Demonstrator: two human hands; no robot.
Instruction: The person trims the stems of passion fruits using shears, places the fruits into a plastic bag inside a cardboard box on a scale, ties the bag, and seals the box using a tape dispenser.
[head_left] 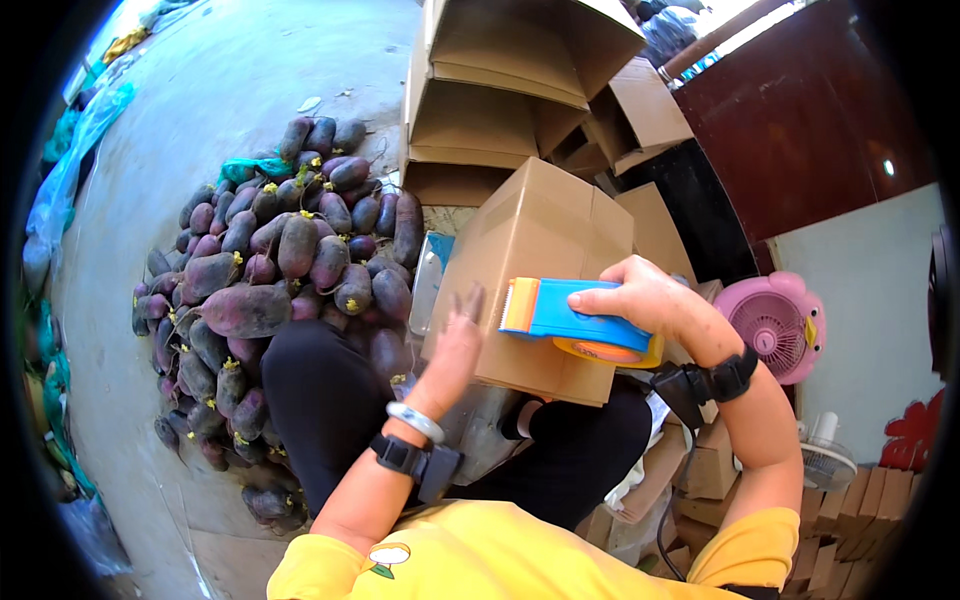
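A brown cardboard box [545, 225] stands between my knees, its upper faces toward me. My right hand [640, 300] grips a blue tape dispenser [575, 312] with an orange toothed front end, held against or just over the box. The thumb lies along the dispenser's top; the fingers beneath are partly hidden. My left hand [458, 335] rests at the box's left side, fingers stretched out and slightly blurred, holding nothing. To the left lies a heap of dark purple radish-like roots [297, 245] with small yellow sprouts.
Open cardboard boxes [500, 110] are stacked beyond the box. A pink fan [778, 325] and a white fan [826, 455] stand at right, near folded cardboard [860, 510]. Teal netting [255, 168] lies on the root heap. Plastic bags [75, 180] line the far left.
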